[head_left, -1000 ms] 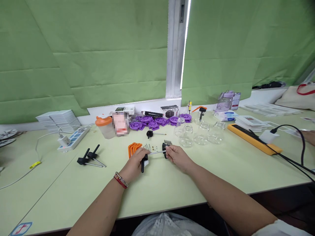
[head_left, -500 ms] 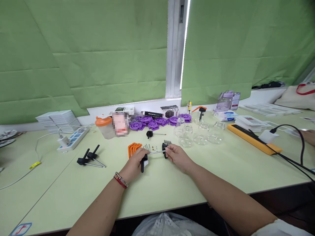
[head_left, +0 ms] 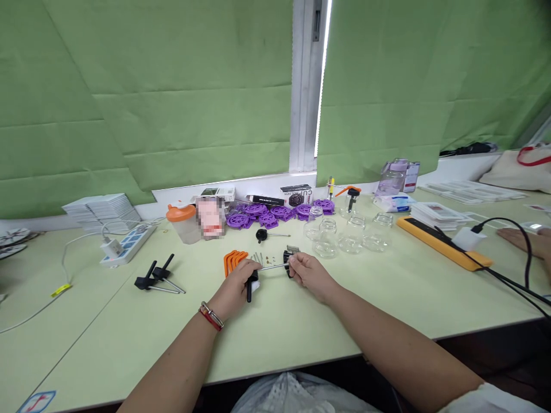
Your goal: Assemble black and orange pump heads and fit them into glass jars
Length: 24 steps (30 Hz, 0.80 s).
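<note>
Her left hand grips a black-handled tool low on the green table, just beside the orange pieces. The right hand pinches a small black part on the tool's metal rod (fingers closed round it).

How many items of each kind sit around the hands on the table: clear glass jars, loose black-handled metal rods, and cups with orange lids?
Clear glass jars: 5
Loose black-handled metal rods: 3, two at left and one near the purple plastic wheels
Cup with orange lid: 1
Total: 9
Not counted: the rod assembly held between the left hand and right hand.
</note>
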Each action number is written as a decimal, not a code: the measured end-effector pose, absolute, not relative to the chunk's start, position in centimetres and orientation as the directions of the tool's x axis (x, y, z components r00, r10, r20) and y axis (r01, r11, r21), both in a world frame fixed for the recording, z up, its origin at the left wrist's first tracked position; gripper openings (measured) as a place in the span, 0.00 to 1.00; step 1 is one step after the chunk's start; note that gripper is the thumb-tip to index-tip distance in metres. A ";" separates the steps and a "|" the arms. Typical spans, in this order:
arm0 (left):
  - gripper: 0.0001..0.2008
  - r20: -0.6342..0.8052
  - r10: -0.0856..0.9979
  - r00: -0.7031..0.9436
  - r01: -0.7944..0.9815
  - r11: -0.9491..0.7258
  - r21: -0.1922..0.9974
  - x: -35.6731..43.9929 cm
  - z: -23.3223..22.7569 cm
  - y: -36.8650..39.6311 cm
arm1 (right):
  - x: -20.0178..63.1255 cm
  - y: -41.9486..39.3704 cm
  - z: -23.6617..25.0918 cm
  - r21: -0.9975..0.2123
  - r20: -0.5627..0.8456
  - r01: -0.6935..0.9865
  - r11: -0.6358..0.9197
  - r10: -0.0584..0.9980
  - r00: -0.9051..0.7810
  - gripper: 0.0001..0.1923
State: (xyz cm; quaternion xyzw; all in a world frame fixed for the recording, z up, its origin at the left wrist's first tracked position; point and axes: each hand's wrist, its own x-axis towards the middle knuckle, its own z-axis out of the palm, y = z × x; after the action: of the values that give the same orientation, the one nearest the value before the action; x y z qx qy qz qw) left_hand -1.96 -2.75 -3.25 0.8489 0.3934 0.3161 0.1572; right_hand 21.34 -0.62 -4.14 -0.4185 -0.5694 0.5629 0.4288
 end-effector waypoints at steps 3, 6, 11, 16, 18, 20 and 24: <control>0.17 0.415 0.766 0.491 0.569 -0.643 0.513 -2.0 -3.3 -2.8 | 21.4 -0.6 -4.1 -0.999 0.046 -0.011 0.045 0.955 -0.293 0.16; 0.18 0.412 0.766 0.493 0.571 -0.643 0.511 -1.9 -3.3 -2.8 | 21.6 -0.5 -4.4 -0.995 0.063 0.058 0.083 0.956 -0.287 0.15; 0.17 0.410 0.768 0.492 0.565 -0.640 0.521 -1.9 -3.2 -2.9 | 21.7 -0.2 -4.9 -0.981 0.084 0.141 0.131 0.951 -0.298 0.20; 0.17 0.405 0.770 0.493 0.566 -0.637 0.523 -1.8 -3.2 -2.9 | 21.8 -0.2 -4.9 -0.978 0.094 0.149 0.148 0.942 -0.322 0.20; 0.17 0.408 0.769 0.492 0.570 -0.639 0.517 -1.8 -3.1 -2.9 | 21.8 -0.2 -4.9 -0.974 0.101 0.160 0.161 0.939 -0.328 0.21; 0.18 0.407 0.768 0.495 0.576 -0.640 0.508 -1.8 -3.1 -2.9 | 21.8 -0.1 -5.0 -0.971 0.104 0.171 0.168 0.938 -0.331 0.21; 0.17 0.401 0.767 0.501 0.579 -0.642 0.503 -1.8 -3.1 -3.0 | 21.8 -0.1 -5.0 -0.974 0.095 0.165 0.156 0.940 -0.327 0.21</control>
State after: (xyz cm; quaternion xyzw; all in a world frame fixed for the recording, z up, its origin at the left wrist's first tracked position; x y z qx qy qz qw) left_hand -1.83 -3.02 -3.09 0.8528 0.3946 0.3059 0.1534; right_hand 21.80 -0.14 -5.00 -0.4252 -0.6499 0.4911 0.3945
